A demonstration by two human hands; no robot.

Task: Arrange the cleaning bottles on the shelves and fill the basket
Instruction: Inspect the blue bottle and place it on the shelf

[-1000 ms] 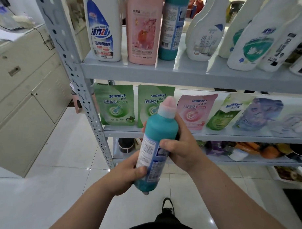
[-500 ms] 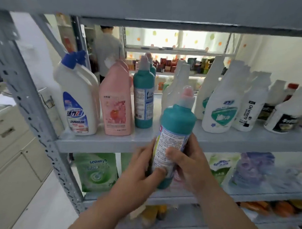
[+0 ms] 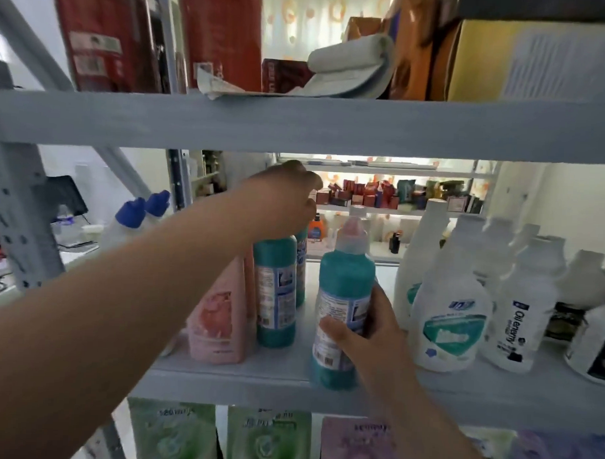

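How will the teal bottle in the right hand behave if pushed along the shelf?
The teal bottle is tall and narrow, so it would probably tip rather than slide. Its plastic looks smooth, perhaps slippery. It seems rigid: the right hand leaves no visible dent.

backlit from behind, dim foreground, motion-blurred throughout.

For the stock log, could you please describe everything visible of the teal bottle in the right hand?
The teal bottle is glossy plastic, cylindrical, with a pale pink cone cap and a white-blue label. It is nearly upright at the front edge of the shelf, right of a second teal bottle. The right hand grips its lower half, thumb across the label. Whether its base rests on the shelf is unclear.
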